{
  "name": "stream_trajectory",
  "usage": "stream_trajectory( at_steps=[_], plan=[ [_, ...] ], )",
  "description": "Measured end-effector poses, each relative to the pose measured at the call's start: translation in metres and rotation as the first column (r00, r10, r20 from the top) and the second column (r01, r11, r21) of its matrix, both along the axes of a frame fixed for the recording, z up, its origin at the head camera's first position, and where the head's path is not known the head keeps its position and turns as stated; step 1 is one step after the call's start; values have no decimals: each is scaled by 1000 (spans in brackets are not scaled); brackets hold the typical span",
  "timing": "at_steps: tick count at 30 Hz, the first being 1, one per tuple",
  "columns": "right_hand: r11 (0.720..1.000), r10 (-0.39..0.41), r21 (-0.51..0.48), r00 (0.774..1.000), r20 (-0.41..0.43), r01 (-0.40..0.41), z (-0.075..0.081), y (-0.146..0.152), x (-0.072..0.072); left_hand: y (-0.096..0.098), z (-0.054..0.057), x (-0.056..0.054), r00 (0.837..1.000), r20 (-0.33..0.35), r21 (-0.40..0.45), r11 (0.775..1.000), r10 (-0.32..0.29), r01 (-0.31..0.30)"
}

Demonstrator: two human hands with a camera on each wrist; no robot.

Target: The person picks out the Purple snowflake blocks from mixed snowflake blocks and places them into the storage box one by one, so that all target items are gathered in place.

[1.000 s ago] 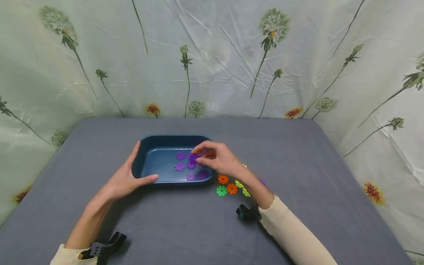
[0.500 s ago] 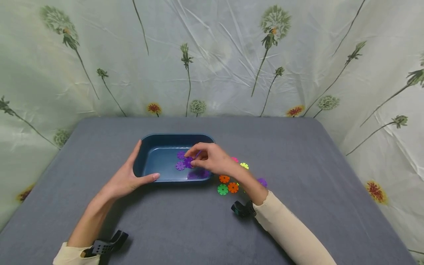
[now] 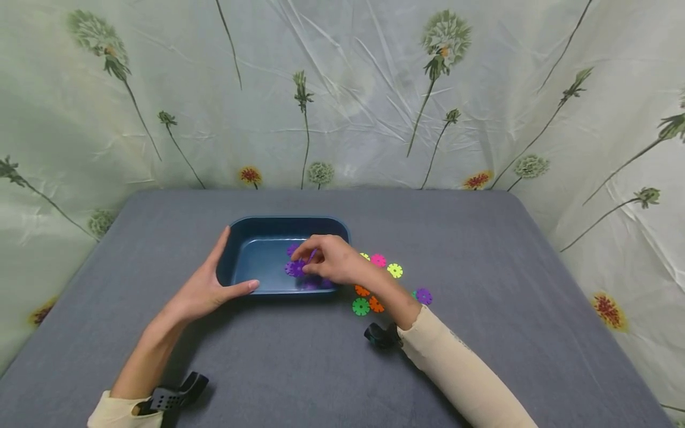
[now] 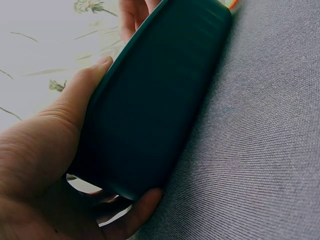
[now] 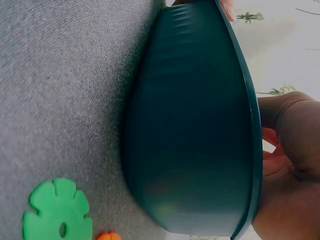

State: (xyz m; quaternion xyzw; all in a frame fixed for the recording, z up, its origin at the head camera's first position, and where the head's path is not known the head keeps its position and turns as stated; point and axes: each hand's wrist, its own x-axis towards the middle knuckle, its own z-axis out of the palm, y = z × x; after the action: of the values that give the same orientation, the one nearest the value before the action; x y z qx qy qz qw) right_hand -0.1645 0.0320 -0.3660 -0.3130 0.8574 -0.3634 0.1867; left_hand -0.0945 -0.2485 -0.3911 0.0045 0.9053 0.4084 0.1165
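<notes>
A dark blue rectangular tray (image 3: 259,261) lies on the cloth, holding several purple notched plastic discs (image 3: 291,251). My left hand (image 3: 200,291) grips its left end, thumb over the front rim and fingers round the side. The left wrist view shows that hand's thumb at the rim of the tray (image 4: 145,100). Inside the tray's right half, my right hand (image 3: 334,258) pinches a purple disc (image 3: 312,256) between thumb and fingers, just above other purple discs. In the right wrist view the tray wall (image 5: 190,120) hides the fingertips and the held disc.
Right of the tray lie loose discs: green (image 3: 361,307), orange (image 3: 377,304), pink (image 3: 378,260), yellow (image 3: 395,270) and purple (image 3: 424,296). Some sit under the right forearm. A grey cloth (image 3: 299,362) covers the table; a flower-print curtain (image 3: 353,89) hangs behind.
My right hand has moved left and slightly toward me within the tray, covering more of the purple discs. My left hand keeps its grip on the tray.
</notes>
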Motion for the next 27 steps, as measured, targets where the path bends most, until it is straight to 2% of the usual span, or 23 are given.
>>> stream_trajectory(
  at_steps=[8, 27],
  plan=[
    [999, 26, 25, 1000, 9, -27, -1, -7, -1, 0, -1, -3, 1000, 5, 3, 1000, -6, 6],
    [986, 117, 110, 991, 71, -124, -8, -20, -1, -1, 0, 1, 1000, 6, 12, 1000, -3, 3]
  ],
)
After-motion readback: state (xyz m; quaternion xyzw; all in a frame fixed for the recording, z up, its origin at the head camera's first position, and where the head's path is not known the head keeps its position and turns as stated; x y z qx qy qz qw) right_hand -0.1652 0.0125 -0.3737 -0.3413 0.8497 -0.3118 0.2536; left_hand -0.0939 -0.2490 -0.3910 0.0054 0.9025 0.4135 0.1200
